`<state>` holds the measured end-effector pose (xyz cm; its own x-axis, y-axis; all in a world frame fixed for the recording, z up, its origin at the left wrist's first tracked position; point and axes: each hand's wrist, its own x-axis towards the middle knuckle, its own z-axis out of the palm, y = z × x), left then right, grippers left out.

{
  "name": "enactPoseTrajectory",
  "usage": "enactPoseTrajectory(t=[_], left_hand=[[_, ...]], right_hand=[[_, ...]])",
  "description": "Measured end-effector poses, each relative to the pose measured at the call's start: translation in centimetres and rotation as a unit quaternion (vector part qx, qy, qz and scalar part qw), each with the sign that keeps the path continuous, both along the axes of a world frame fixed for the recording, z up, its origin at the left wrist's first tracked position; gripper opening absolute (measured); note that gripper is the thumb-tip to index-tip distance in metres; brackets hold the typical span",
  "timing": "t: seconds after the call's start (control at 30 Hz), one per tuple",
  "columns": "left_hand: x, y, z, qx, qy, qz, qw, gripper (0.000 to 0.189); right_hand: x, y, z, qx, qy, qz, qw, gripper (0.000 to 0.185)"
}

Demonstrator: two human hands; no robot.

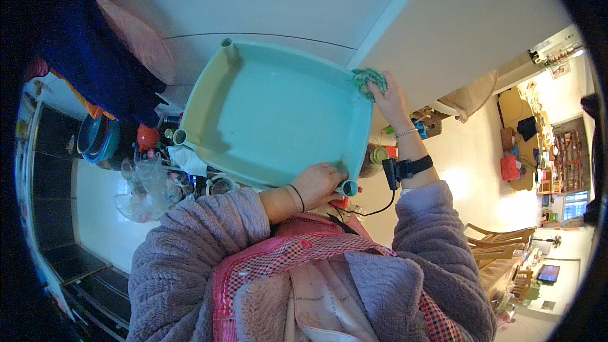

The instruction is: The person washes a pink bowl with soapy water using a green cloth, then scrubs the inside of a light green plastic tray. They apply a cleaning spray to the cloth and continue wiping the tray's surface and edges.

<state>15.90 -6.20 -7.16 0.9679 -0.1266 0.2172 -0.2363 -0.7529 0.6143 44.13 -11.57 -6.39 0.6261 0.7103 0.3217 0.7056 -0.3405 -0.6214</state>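
A pale green plastic shelf tray (285, 114) with tubular corner sockets is tilted up in front of me. My left hand (319, 185) grips its near rim, close to the lower right corner socket (349, 188). At the upper right corner, my right hand (387, 97) holds a green mesh scrubber (368, 81) against the rim. A beaded bracelet and a black wrist strap with a cable are on my right arm. Parts of my left fingers are hidden behind the rim.
Dark blue cloth (99, 57) hangs at the left, above blue basins (99, 137). Clear plastic bags (147, 185), a red container (148, 137) and a white cup (221, 184) lie left of the tray. A pale wall stands behind it. Wooden chairs (498, 242) are far right.
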Motion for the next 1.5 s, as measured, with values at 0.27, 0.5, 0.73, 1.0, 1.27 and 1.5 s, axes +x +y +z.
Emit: enactPoseTrajectory(t=[0.27,0.5,0.73,1.0,1.27,1.5], left_hand=[[0.0,0.0,-0.7,0.000,-0.004,0.001,1.000,0.043],[-0.1,-0.1,-0.9,0.016,-0.006,0.017,1.000,0.045],[-0.1,0.0,0.0,0.020,0.029,0.012,0.999,0.043],[-0.1,-0.3,-0.8,0.007,0.000,0.011,1.000,0.044],[0.2,0.0,-0.9,0.014,0.010,0.006,1.000,0.042],[0.0,-0.2,-1.2,0.009,-0.003,0.025,1.000,0.042]], right_hand=[[-0.5,1.1,1.9,-0.036,-0.067,-0.086,0.993,0.035],[-1.3,2.1,3.2,-0.023,0.113,-0.205,0.972,0.034],[-0.4,-1.4,1.2,0.246,0.468,-0.097,0.843,0.027],[-0.4,-0.3,1.7,-0.048,0.042,0.031,0.997,0.038],[0.3,1.9,1.7,-0.060,0.020,-0.141,0.988,0.038],[1.7,-1.5,0.5,0.214,0.486,-0.106,0.840,0.024]])
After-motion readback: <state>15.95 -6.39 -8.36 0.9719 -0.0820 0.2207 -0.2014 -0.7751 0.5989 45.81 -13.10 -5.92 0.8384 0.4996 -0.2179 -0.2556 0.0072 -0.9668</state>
